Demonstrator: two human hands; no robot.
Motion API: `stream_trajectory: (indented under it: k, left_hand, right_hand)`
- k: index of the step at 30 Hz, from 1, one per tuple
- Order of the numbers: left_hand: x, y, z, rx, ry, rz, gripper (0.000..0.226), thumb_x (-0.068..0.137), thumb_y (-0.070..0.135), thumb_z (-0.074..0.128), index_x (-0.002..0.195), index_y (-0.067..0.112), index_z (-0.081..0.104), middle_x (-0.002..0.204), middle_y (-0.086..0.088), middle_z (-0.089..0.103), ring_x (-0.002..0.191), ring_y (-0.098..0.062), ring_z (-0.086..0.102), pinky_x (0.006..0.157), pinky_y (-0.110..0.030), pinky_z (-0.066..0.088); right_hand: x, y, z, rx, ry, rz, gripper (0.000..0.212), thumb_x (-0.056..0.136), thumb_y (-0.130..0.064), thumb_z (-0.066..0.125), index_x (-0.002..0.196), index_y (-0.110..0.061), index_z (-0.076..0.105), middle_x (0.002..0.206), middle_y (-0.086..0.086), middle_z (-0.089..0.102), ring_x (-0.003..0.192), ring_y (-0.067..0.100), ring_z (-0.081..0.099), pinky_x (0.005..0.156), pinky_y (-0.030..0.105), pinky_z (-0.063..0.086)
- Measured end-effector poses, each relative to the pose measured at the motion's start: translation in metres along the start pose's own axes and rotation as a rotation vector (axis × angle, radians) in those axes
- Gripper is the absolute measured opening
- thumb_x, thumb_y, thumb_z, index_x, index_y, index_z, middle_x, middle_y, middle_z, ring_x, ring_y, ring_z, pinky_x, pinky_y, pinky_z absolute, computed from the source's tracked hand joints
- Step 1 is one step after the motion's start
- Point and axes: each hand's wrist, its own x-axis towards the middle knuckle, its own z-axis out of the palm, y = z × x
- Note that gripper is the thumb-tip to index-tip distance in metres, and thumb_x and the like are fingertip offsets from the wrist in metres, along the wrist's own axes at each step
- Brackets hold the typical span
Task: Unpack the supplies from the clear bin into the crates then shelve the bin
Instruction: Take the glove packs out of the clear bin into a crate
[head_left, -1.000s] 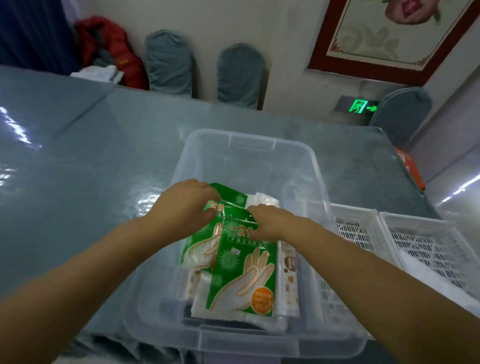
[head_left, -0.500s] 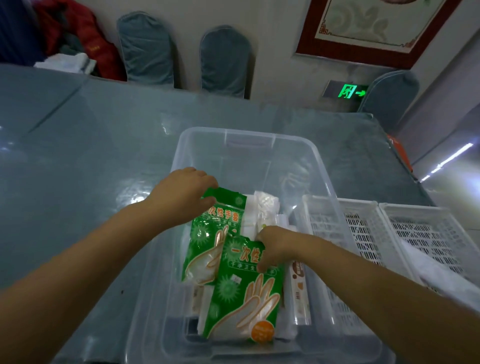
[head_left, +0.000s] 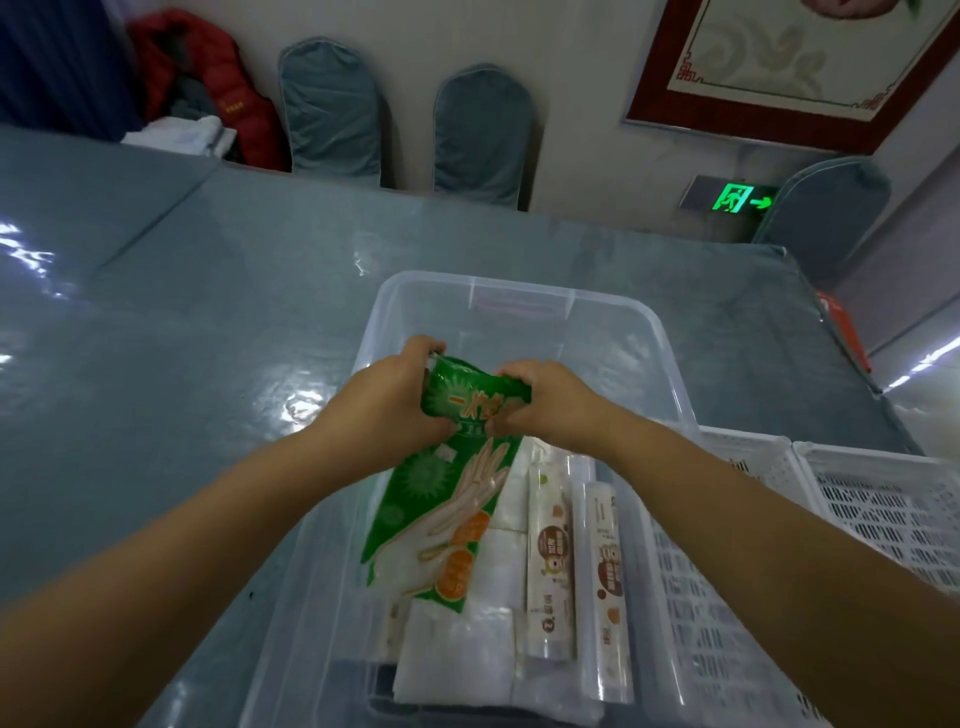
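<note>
A clear plastic bin (head_left: 524, 296) stands on the table in front of me. Both hands hold green glove packs (head_left: 441, 499) by their top edge above the bin: my left hand (head_left: 395, 400) grips the left corner, my right hand (head_left: 540, 397) grips the right corner. The packs hang down, lifted and tilted. Below them in the bin lie white tissue packs (head_left: 467, 654) and two upright-lying clear rolls (head_left: 550, 561) with brown labels. Two white slotted crates (head_left: 769, 452) (head_left: 883, 499) stand to the right of the bin.
The table (head_left: 208, 322) wears a blue-grey cloth under glossy plastic. Covered chairs (head_left: 332, 109) stand along the far wall, with a red jacket (head_left: 223, 93) and white cloths at the back left. A green exit sign (head_left: 737, 200) glows low on the wall.
Both hands have gathered the green glove packs together and raised them by the top edge; the packs lay flat in the bin before. The tissue packs and rolls beneath are now uncovered.
</note>
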Motion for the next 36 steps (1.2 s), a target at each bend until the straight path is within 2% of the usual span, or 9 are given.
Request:
stream_trajectory:
  k: [4,8,13,18,21,23,27,32,36]
  left_hand:
    - [0.006,-0.009,-0.012,-0.049,0.282,-0.028,0.08,0.078,0.015,0.066,0.141,0.026,0.018,0.092,0.002,0.058,0.067,-0.013,0.057,0.055,-0.026,0.042]
    - [0.017,-0.019,-0.03,-0.256,0.366,-0.059,0.079,0.082,0.007,0.063,0.142,0.023,0.014,0.101,0.003,0.054,0.078,-0.012,0.059,0.065,-0.029,0.049]
    - [0.022,-0.023,-0.025,-0.208,0.336,-0.089,0.085,0.082,0.006,0.063,0.145,0.019,0.007,0.097,0.004,0.05,0.068,0.006,0.044,0.054,-0.013,0.034]
    - [0.02,-0.024,-0.018,-0.167,0.267,-0.133,0.091,0.083,0.006,0.062,0.146,0.016,-0.004,0.09,0.003,0.049,0.062,0.004,0.042,0.049,-0.015,0.032]
    - [0.016,-0.023,-0.014,-0.117,0.256,-0.12,0.092,0.083,0.008,0.062,0.146,0.016,-0.006,0.075,0.011,0.047,0.059,0.003,0.044,0.046,-0.015,0.031]
    - [0.014,-0.021,-0.014,-0.113,0.25,-0.126,0.093,0.084,0.009,0.062,0.146,0.017,-0.006,0.072,0.011,0.046,0.058,0.001,0.046,0.045,-0.017,0.031]
    - [0.011,-0.013,-0.016,-0.143,0.25,-0.125,0.096,0.083,0.009,0.063,0.146,0.015,-0.009,0.091,0.001,0.049,0.061,0.0,0.045,0.049,-0.019,0.034]
    - [0.01,0.006,-0.026,-0.361,0.192,-0.068,0.1,0.074,0.006,0.072,0.147,0.019,0.005,0.1,0.002,0.06,0.089,-0.017,0.062,0.073,-0.032,0.048]
    - [0.01,0.033,-0.022,-0.512,0.144,-0.063,0.095,0.071,0.001,0.075,0.145,0.018,0.019,0.128,-0.008,0.055,0.08,-0.01,0.062,0.056,-0.02,0.049]
  right_hand:
    - [0.026,0.026,0.005,0.222,0.108,0.277,0.072,0.083,-0.005,0.066,0.142,-0.006,0.025,0.136,0.014,0.047,0.117,0.027,0.05,0.085,0.032,0.043]
    - [0.04,0.049,0.028,0.03,0.034,0.439,0.055,0.087,0.0,0.055,0.137,0.002,0.032,0.135,0.021,0.046,0.118,0.034,0.049,0.094,0.04,0.046]
    - [0.048,0.06,0.056,0.095,0.099,0.465,0.043,0.087,-0.006,0.056,0.127,-0.002,0.04,0.103,0.009,0.051,0.092,0.022,0.051,0.072,0.028,0.045]
    - [0.051,0.071,0.067,-0.22,0.05,0.418,0.059,0.082,-0.032,0.062,0.136,-0.025,0.037,0.128,0.016,0.046,0.12,0.035,0.043,0.101,0.042,0.04]
    - [0.051,0.077,0.064,-0.26,0.183,0.396,0.037,0.085,-0.029,0.061,0.121,-0.021,0.055,0.122,0.016,0.048,0.113,0.033,0.048,0.096,0.039,0.042]
    - [0.047,0.073,0.06,-0.145,0.276,0.399,0.02,0.088,-0.021,0.058,0.107,-0.015,0.062,0.111,0.014,0.052,0.102,0.031,0.054,0.088,0.036,0.046]
    - [0.033,0.055,0.045,0.592,0.236,0.479,0.004,0.092,-0.007,0.051,0.09,-0.011,0.052,0.084,0.01,0.057,0.073,0.022,0.057,0.062,0.029,0.047]
    - [-0.002,0.024,0.012,0.992,0.367,0.377,0.009,0.092,-0.008,0.049,0.09,-0.009,0.058,0.074,0.008,0.067,0.065,0.021,0.063,0.059,0.031,0.051]
    - [-0.029,0.004,-0.011,1.086,0.468,0.255,0.018,0.092,-0.008,0.048,0.077,-0.008,0.059,0.065,0.007,0.064,0.061,0.021,0.06,0.064,0.036,0.05]
